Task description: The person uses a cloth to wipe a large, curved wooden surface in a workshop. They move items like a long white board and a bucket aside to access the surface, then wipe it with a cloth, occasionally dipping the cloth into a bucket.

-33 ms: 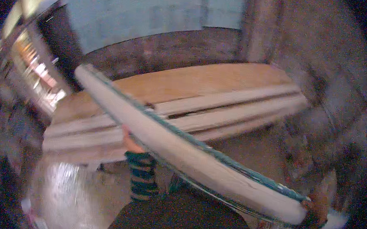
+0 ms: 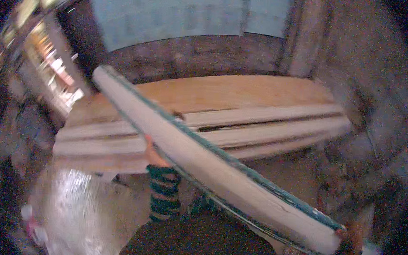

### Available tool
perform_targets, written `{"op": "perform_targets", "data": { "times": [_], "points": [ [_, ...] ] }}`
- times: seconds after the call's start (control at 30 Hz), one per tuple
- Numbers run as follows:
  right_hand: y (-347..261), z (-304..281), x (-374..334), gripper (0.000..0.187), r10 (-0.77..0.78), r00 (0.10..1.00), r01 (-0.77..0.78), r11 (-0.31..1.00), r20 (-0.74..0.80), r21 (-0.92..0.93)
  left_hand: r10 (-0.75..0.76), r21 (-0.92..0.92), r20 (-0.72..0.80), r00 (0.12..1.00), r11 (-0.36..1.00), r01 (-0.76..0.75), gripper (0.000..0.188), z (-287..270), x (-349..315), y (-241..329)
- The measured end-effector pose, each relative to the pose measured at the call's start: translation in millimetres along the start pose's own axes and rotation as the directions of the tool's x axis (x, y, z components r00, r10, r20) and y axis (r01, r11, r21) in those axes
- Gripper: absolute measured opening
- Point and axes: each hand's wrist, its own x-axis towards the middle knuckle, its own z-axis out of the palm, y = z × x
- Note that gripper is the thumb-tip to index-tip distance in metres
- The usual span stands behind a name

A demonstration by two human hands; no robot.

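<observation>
A long pale board (image 2: 166,137) with dark green edges slants across the view, its far end up at the left and its near end low at the right. Around its middle my left hand (image 2: 157,153) is closed, with the thumb side on the near edge and what look like fingertips showing past the far edge. My right hand (image 2: 352,239) grips the board close to its lower right end; its fingers are dark and blurred. Beneath and beyond the board lies a table-like stack, with a tan wooden top (image 2: 243,90) and pale planks (image 2: 269,136) along its near side.
Light blue panels (image 2: 183,14) stand behind the stack, above a dark brown wall band (image 2: 208,53). Shiny clear plastic wrapping (image 2: 75,204) lies at the lower left. Bright cluttered shelving (image 2: 58,67) shows at far left. The right side is dim and blurred.
The whole view has shifted slightly, so the stack and wall sit a little further right and lower. Both hands keep their hold on the board.
</observation>
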Motion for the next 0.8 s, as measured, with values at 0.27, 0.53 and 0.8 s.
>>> {"op": "perform_targets", "data": {
  "times": [0.27,0.53,0.8],
  "points": [
    [-71.2,-37.3,207.0,0.071,-0.167,0.985,0.173,0.973,0.049,-0.154,0.144,-0.186,-0.102,0.984,0.969,-0.161,0.07,83.0,-43.1,27.4],
    [-137.9,-28.6,356.5,0.076,-0.355,0.934,0.356,0.913,0.041,-0.201,0.306,-0.205,-0.21,0.929,0.915,-0.348,0.069,74.5,10.4,16.0],
    [-214.7,-49.4,474.7,0.081,-0.538,0.84,0.536,0.809,0.062,-0.241,0.318,-0.213,-0.264,0.91,0.901,-0.377,0.064,29.0,92.6,-22.3]
  ]
}}
